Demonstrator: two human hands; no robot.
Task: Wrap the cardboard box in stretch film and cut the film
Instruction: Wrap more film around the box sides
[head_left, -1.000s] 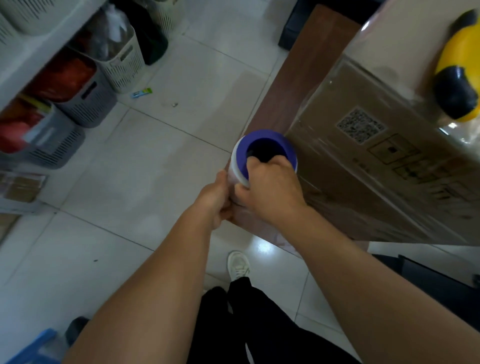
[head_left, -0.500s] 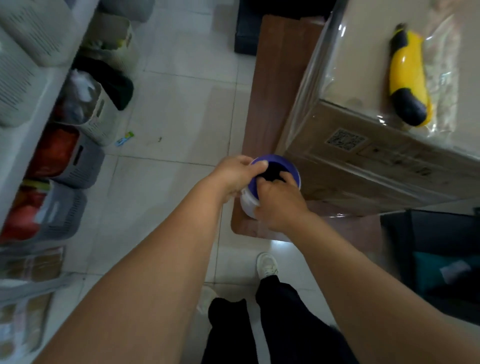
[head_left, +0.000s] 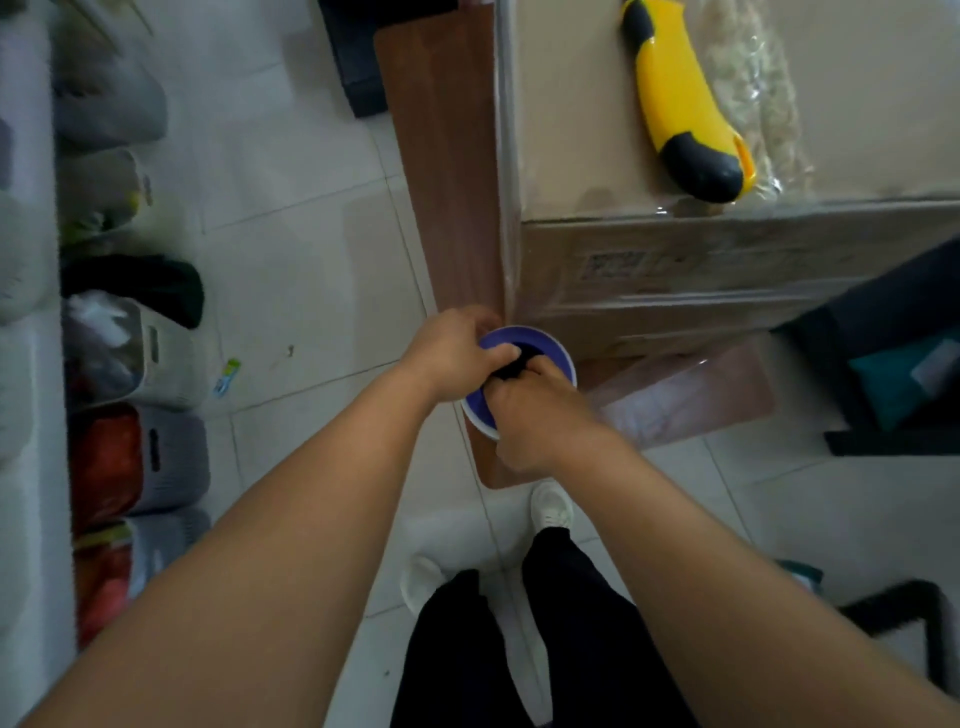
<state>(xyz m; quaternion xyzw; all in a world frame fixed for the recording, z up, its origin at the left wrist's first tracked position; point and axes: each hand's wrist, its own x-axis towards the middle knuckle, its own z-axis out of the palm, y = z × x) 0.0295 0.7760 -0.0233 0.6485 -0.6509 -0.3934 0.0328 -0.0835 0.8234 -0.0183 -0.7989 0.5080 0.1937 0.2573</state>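
Both hands, left (head_left: 451, 347) and right (head_left: 535, 410), grasp the stretch film roll (head_left: 558, 353) by its purple core, at the near-left corner of the cardboard box (head_left: 675, 280). Keep the roll upright and film taut rounding that corner.

One brown cardboard box (head_left: 727, 270), one purple-cored stretch film roll (head_left: 558, 358). One yellow-and-black utility knife (head_left: 680, 104). Two bare hands, two white shoes.

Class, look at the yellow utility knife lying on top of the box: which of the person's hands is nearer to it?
Right. The right hand grips the film roll on the side below the knife; the left hand grips the roll's far side, further left.
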